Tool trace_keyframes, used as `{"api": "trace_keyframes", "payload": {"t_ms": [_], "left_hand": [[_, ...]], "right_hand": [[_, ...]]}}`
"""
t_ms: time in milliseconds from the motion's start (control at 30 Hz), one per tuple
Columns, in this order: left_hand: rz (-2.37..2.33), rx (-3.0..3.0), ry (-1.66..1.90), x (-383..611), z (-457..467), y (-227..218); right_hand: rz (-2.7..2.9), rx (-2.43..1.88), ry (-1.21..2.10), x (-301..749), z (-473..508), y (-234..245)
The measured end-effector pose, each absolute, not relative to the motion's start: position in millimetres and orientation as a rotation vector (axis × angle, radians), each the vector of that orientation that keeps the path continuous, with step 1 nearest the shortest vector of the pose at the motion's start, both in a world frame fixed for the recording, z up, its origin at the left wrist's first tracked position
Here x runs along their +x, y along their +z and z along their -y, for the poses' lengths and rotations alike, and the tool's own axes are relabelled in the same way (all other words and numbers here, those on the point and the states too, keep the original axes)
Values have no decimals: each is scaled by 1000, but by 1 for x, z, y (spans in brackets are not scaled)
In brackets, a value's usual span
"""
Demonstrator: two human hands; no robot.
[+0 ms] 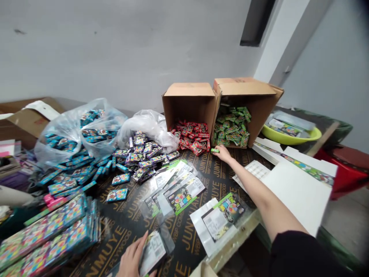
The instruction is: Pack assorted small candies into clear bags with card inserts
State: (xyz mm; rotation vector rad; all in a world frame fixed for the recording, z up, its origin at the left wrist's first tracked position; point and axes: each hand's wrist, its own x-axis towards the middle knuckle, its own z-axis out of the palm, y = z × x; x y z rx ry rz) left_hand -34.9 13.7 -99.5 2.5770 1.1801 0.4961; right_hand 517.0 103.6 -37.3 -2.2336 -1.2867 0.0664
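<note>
My right hand (222, 153) reaches far forward to the mouths of two cardboard boxes lying on their sides. Its fingers pinch a small green packet (214, 150). The right box (261, 100) spills green packets (233, 127); the left box (190, 102) spills red packets (192, 136). My left hand (132, 258) rests near the front edge, fingers closed on the edge of a clear printed bag (152, 252). Two more printed bags (180, 194) (223, 213) lie flat between my hands.
Clear plastic sacks (72, 132) spill blue packets (76, 171) at the left, and purple packets (142, 154) lie mid-table. Stacked colourful filled bags (46, 234) sit front left. White card sheets (296, 188), a yellow basin (288, 134) and a red stool (347, 169) stand at the right.
</note>
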Motion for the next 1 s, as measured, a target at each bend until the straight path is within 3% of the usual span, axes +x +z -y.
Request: {"api": "trace_keyframes", "payload": {"t_ms": [167,333,467,567,767,867,1000], "left_hand": [[-1236,2400,483,-33,-9,-90],[-1305,1856,819,4,-9,-42],[-1077,1148,860,42,-19,-8],[-966,915,854,47,-24,1],[-936,1015,704,24,-21,-2],[-1048,1244,702,6,-20,-11],[-1298,1986,536,-20,-12,-32]], "right_hand": [[1507,-1944,-107,423,-85,-42],[1791,-1268,-364,314,-28,-31],[2019,-1007,-273,242,5,-24],[2205,-964,-6,214,13,-16],[2217,-921,555,202,11,-6],[2171,-971,557,204,11,-12],[2153,-1190,460,214,11,-32]]}}
